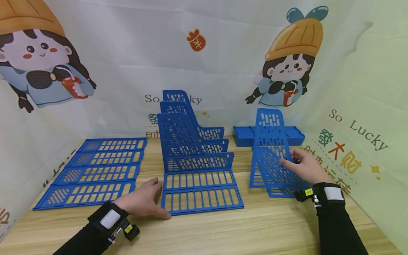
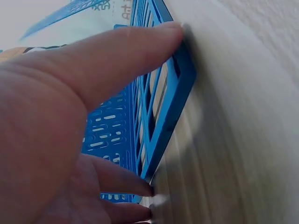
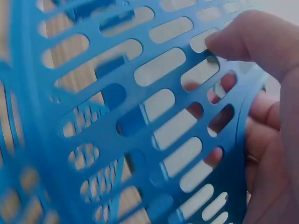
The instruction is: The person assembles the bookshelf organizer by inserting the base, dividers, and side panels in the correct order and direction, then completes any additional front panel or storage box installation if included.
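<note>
On the table, a blue slotted base (image 1: 204, 211) carries three upright perforated side panels (image 1: 178, 138) toward its rear; its front two sections lie flat. My left hand (image 1: 143, 198) is at the base's front left corner. In the left wrist view the thumb (image 2: 140, 46) rests along the corner edge, while the other fingers reach down beside the frame with straight tips near the tabletop. To the right, my right hand (image 1: 307, 168) pinches the edge of another perforated blue panel (image 3: 233, 175), thumb on the near face and fingers behind. A second perforated panel (image 1: 269, 124) overlaps it in the head view.
Several flat blue slotted panels (image 1: 95, 196) lie side by side on the left of the table. A low blue stack of parts (image 1: 243, 137) sits at the back right. A printed cloth (image 1: 127, 53) hangs behind and along the sides.
</note>
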Motion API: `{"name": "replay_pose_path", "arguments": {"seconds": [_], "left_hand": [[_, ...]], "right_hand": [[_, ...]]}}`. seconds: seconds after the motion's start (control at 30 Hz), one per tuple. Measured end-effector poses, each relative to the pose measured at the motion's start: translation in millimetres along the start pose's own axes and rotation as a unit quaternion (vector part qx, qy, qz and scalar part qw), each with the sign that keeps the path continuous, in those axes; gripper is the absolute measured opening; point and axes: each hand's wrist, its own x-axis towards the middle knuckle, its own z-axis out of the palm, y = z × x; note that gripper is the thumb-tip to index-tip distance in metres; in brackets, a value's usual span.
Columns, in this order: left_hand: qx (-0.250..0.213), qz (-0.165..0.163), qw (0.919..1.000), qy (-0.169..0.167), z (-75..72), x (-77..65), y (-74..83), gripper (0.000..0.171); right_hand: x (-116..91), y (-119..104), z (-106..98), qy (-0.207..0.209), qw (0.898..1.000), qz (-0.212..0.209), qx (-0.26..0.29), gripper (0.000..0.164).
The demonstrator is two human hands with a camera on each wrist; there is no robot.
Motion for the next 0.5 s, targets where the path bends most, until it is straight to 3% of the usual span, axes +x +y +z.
{"name": "replay_pose_path", "arguments": {"seconds": [0.13, 0.5], "left_hand": [[0.0, -0.003, 1.0, -0.001, -0.7, 0.9, -0.8, 0.12], [-0.008, 0.033, 0.9993, -0.013, -5.7, -3.0, -12.7, 0.119]], "right_hand": [[4, -15, 11, -0.009, 0.999, -0.04, 0.032, 0.027], [8, -18, 27, -0.019, 0.999, -0.05, -0.002, 0.019]]}}
